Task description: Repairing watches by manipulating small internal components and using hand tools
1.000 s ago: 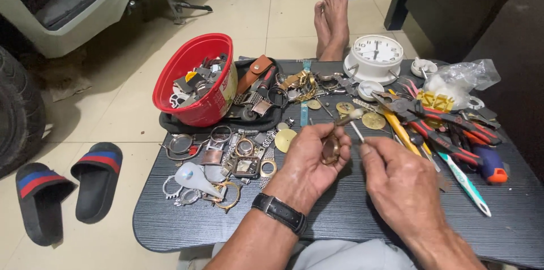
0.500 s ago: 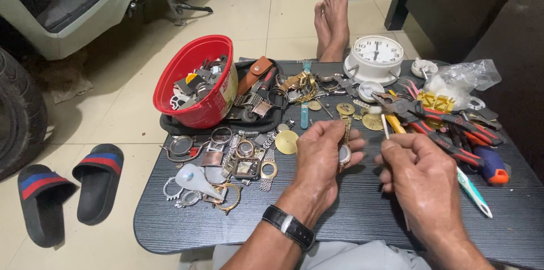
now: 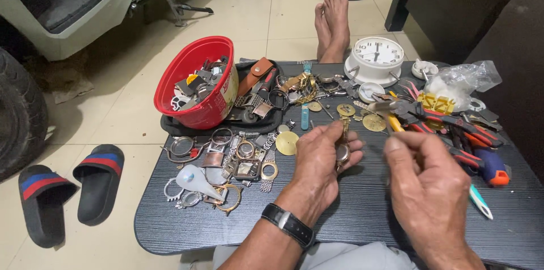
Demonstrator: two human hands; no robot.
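Observation:
My left hand [image 3: 324, 162], with a black wristwatch on its wrist, is closed around a small metal watch [image 3: 342, 150] whose gold band hangs up over the fingers. It hovers just above the dark table [image 3: 362, 213], at the middle. My right hand [image 3: 426, 185] is a little to the right, fingers pinched together near the watch. A thin metal tool seen in the earlier frames is mostly hidden by those fingers.
A red bowl [image 3: 195, 83] of parts leans at the back left. Watch cases and rings [image 3: 226, 159] lie left of my hands. A white clock [image 3: 375, 57], red-handled pliers [image 3: 453, 125] and a plastic bag [image 3: 462, 80] crowd the right. Bare feet [image 3: 334, 18] rest beyond the table; sandals [image 3: 68, 188] lie on the floor.
My left hand has turned the watch and shifted slightly right. My right hand has risen and drawn its pinched fingers closer to the watch.

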